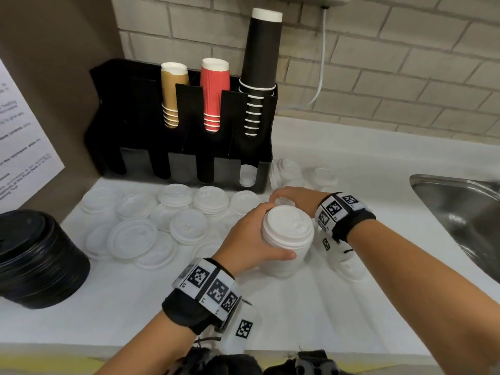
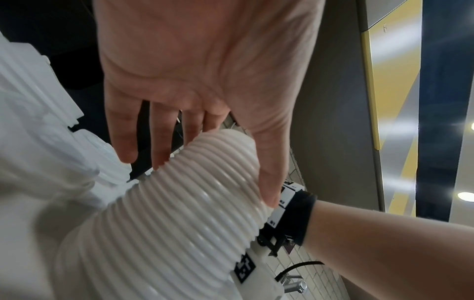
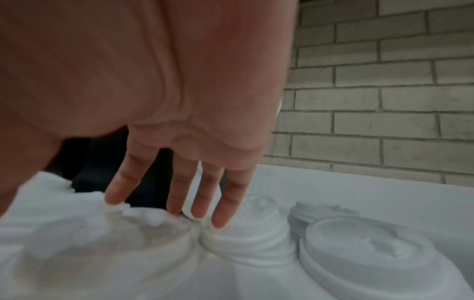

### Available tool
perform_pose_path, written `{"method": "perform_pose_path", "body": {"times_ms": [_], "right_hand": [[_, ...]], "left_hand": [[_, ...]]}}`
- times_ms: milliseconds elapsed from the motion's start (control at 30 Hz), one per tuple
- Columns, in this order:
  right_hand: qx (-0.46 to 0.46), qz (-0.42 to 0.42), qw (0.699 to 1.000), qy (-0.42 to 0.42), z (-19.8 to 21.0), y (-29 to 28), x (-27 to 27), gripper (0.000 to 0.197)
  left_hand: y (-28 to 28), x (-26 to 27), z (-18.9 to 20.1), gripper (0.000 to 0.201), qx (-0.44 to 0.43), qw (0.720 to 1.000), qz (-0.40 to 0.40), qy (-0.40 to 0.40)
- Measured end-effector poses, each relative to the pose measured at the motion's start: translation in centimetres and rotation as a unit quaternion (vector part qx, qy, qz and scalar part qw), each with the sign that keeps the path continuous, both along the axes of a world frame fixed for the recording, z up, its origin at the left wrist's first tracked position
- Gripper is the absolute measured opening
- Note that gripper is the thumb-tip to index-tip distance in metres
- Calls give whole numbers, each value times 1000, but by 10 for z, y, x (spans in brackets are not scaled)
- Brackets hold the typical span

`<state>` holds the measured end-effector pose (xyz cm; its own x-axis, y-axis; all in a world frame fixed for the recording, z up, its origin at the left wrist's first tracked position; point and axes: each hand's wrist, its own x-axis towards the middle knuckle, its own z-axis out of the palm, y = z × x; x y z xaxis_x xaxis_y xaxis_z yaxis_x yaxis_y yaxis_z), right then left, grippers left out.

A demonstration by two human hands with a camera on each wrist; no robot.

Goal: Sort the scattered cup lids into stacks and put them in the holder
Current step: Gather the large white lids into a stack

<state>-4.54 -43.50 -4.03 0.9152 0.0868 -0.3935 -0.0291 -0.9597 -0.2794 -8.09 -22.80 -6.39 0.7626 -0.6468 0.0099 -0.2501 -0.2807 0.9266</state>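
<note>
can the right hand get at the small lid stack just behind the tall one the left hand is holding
Probably yes: the right hand already reaches past the tall stack and its fingers rest on the small stack, nothing between.

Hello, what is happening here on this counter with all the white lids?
A person is sorting cup lids. The left hand grips a tall stack of white lids standing on the counter, while the right hand reaches to lids just behind it. Many loose lids still lie scattered before the black holder, which holds cups; only its rightmost front slot shows white lids.
</note>
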Motion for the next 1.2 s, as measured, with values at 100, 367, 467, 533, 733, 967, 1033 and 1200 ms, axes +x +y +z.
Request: {"method": "perform_pose_path", "body": {"times_ms": [100,367,467,533,733,967,1033,1200], "right_hand": [[-7,1,1000,-8,-6,2,2,44],[32,-14,999,-41,1,-2,-4,52],[99,-70,986,-113,20,-14,-13,54],[147,-125,967,-164,33,-20,-24,47],[317,-145,899,-266,44,6,-77,30],[300,-178,885,-308,23,34,-107,29],[291,-174,888,-310,23,34,-108,30],[279,-145,902,-297,21,34,-111,34]], "left_hand": [[-1,-1,-1,81,-1,1000,3,-4],[0,-2,-2,77,2,1000,7,-6],[0,-1,-2,83,8,1000,12,-4],[-1,-1,-3,83,11,1000,14,-3],[-1,-1,-5,80,4,1000,15,-11],[-4,-3,-7,84,-9,1000,23,-4],[-5,-3,-8,90,-10,1000,26,-2],[-7,-4,-8,107,-1,1000,28,-3]]}}
